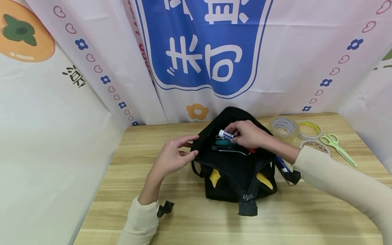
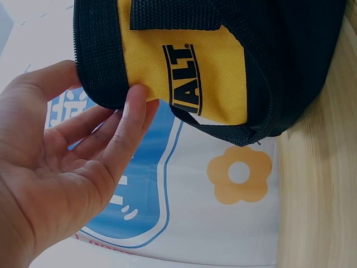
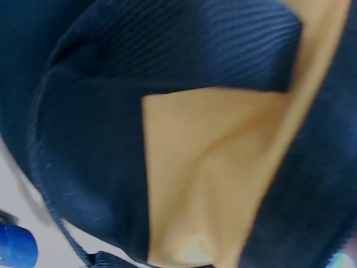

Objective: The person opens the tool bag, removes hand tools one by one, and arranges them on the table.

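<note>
A black and yellow tool bag [image 1: 226,183] stands on the table with its zipped mouth spread wide. My left hand [image 1: 176,153] holds the left rim of that mouth; in the left wrist view the zipper edge lies between the thumb and fingers of this hand [image 2: 83,145]. Over the bag's inside, my right hand [image 1: 248,133] pinches a small glue stick [image 1: 226,134] with a white cap and blue label. Below it lie a teal-handled item [image 1: 225,143] and other tools, partly covered. The right wrist view shows only the bag's side [image 3: 206,167], not the hand.
Right of the bag are a wide clear tape roll [image 1: 284,127], a yellow-cored tape roll [image 1: 310,129], another tape roll [image 1: 315,147] and green scissors [image 1: 338,149]. A blue marker-like item [image 1: 282,165] lies by the bag's right side. A printed cloth [image 1: 275,95] hangs behind.
</note>
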Action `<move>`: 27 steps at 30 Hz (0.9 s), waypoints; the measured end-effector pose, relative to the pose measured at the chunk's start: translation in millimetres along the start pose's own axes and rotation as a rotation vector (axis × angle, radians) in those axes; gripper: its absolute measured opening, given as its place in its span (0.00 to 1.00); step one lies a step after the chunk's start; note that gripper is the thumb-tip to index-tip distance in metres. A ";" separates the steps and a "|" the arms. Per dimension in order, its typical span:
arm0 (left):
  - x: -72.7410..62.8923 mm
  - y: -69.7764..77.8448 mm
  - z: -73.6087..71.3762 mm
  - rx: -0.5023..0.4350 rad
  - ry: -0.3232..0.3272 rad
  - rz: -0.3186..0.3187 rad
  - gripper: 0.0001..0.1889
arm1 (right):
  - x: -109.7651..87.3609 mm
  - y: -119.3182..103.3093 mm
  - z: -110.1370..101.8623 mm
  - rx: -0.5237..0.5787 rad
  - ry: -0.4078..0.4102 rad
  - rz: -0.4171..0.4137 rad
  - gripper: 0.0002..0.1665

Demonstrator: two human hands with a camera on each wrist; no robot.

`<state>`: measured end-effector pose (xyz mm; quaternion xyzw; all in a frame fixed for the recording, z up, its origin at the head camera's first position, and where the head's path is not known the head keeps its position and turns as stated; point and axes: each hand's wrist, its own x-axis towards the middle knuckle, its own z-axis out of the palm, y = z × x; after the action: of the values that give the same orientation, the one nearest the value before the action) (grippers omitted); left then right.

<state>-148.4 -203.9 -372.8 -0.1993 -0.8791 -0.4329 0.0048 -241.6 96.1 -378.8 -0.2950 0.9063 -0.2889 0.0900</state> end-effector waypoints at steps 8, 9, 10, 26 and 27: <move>-0.3 0.1 0.6 -0.010 -0.005 -0.003 0.25 | -25.2 -18.5 -24.4 0.088 0.037 -0.020 0.23; -0.5 0.2 0.6 -0.012 -0.005 -0.003 0.25 | -28.2 -20.1 -27.3 0.102 0.043 -0.018 0.23; -0.6 0.3 0.6 -0.014 -0.005 -0.002 0.25 | -31.5 -21.7 -30.4 0.119 0.050 -0.015 0.23; -1.6 -0.9 0.8 -0.023 0.001 -0.003 0.25 | -102.3 2.1 -58.7 0.270 0.233 0.130 0.25; -1.6 -0.8 0.7 -0.026 0.002 -0.004 0.25 | -106.7 6.1 -58.6 0.285 0.244 0.147 0.25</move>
<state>-147.1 -204.3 -374.2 -0.1974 -0.8739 -0.4443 0.0022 -177.8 190.3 -335.2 -0.1752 0.8795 -0.4407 0.0410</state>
